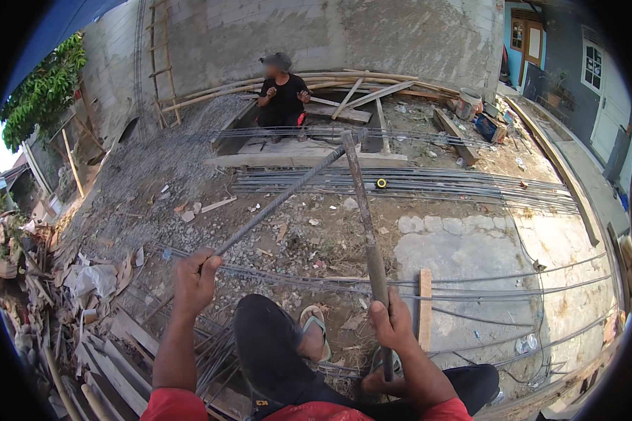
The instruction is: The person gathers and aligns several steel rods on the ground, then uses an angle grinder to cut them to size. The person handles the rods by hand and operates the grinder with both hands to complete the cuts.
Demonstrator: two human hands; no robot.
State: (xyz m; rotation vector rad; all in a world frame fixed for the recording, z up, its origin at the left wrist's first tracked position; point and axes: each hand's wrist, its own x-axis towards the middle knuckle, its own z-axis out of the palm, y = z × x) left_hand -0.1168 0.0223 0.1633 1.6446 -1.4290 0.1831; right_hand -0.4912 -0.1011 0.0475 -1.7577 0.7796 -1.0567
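My left hand (195, 282) is closed round a ribbed steel reinforcing bar (277, 191), which slants up and away to the right. In my closed right hand (393, 320) is a long, worn metal pipe (369, 238), standing steeply with its lower end down by my foot. The far ends of bar and pipe meet in front of me; how they join is too small to tell. Beneath my hands are my bent knees in dark trousers and a sandalled foot (314, 330).
A person (283, 95) in black sits ahead beside planks. Long steel rods (428, 179) lie across the ground, with a yellow-black tape measure (380, 184) on them. Scrap wood (112, 361) is piled at left, gravel (147, 168) beyond. A short wooden batten (425, 309) lies right of my hand.
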